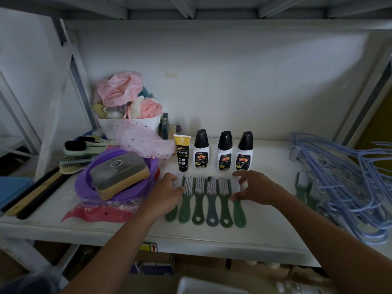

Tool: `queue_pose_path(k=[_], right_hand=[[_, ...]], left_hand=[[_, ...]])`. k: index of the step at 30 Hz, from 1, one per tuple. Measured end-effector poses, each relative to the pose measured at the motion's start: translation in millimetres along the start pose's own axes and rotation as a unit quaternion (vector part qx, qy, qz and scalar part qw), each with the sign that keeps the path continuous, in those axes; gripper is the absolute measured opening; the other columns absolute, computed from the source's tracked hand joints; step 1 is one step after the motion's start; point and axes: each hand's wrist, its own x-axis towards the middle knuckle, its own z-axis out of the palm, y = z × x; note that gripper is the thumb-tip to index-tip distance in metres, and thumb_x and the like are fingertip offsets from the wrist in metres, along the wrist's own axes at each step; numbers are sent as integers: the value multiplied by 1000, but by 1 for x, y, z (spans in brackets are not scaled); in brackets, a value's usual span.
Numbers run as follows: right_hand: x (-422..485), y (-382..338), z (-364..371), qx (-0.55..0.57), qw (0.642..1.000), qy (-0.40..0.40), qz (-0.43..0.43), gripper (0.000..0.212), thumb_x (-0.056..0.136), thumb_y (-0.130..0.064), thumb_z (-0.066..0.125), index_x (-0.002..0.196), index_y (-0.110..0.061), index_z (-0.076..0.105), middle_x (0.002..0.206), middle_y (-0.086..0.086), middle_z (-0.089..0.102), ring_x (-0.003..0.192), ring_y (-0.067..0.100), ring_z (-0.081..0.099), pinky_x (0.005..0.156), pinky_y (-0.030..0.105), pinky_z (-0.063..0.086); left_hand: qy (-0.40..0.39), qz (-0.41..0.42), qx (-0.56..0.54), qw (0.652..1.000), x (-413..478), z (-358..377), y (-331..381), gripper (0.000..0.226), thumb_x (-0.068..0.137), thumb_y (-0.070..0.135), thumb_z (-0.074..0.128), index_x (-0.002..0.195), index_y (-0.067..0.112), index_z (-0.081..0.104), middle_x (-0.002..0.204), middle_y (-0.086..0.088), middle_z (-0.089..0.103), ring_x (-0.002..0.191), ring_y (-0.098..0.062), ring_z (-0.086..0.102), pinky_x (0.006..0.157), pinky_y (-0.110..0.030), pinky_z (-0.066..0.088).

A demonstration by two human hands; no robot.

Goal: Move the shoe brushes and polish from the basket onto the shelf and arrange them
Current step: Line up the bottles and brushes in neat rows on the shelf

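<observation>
A: Where are our hands?

B: On the white shelf [265, 219], at either end of a row of six plastic shoe brushes with white bristles [198, 201]. Five are green, and the fourth from our left hand is grey. They lie side by side, bristles up and away from us, handles toward us.

A: What is each hand doing?

B: Our left hand [167, 194] curls its fingers and thumb loosely round the bristle head of the leftmost brush [177, 183]. Our right hand [252, 187] is spread wider, with fingers above and thumb below the head of the rightmost brush [239, 213], holding it lightly.

A: And the polish?

B: It stands just beyond our fingertips. Beyond our left hand we see a black tube with a yellow top [182, 154], which reads "LEATHER" above "真皮绵羊油". Between our hands and over to the right one stand three white polish bottles with black caps [224, 153]. Their red-and-gold labels are too small for us to read.

A: Anything else nearby?

B: Well outside our right hand, two more green brushes [302, 185] lie against a heap of pale blue wire hangers [350, 187].
</observation>
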Motion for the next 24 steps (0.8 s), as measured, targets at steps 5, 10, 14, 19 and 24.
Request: queue_pose_path(k=[5, 10, 14, 19, 24], right_hand=[[-4, -3, -6, 2, 1000, -17, -5, 83, 68, -49, 85, 139, -28, 50, 124, -5, 64, 76, -7, 54, 69, 13, 39], [-13, 1, -31, 68, 996, -20, 50, 84, 74, -57, 76, 144, -23, 45, 115, 0, 67, 84, 13, 71, 90, 35, 55], [-25, 23, -42, -94, 984, 61, 140, 59, 94, -53, 56, 140, -15, 50, 129, 10, 61, 117, 25, 60, 101, 38, 45], [-36, 49, -45, -206, 954, 71, 208, 46, 100, -39, 47, 136, -9, 50, 132, 17, 53, 118, 33, 55, 97, 39, 45], [-33, 48, -44, -242, 943, 69, 220, 31, 98, -29, 48, 114, -6, 60, 108, 13, 61, 95, 27, 62, 76, 33, 47]], left_hand=[[-3, 1, -4, 1000, 1, 0, 1, 37, 98, 29, 57, 134, 24, 46, 122, 10, 47, 92, 2, 48, 66, -18, 35], [1, -14, -6, 1000, 1, 0, 3, 40, 98, 23, 56, 136, 23, 45, 102, 18, 47, 81, 3, 50, 61, -19, 38], [11, 4, 7, 1000, -4, -1, 7, 44, 95, 19, 58, 137, 21, 45, 101, 17, 47, 77, 3, 49, 57, -15, 37], [18, 35, 20, 999, -9, 0, 12, 46, 92, 20, 59, 136, 21, 44, 120, 8, 44, 93, -1, 46, 64, -15, 32], [7, 35, 20, 999, -11, 0, 16, 49, 92, 21, 59, 139, 22, 42, 134, 3, 45, 111, -8, 41, 81, -25, 37]])
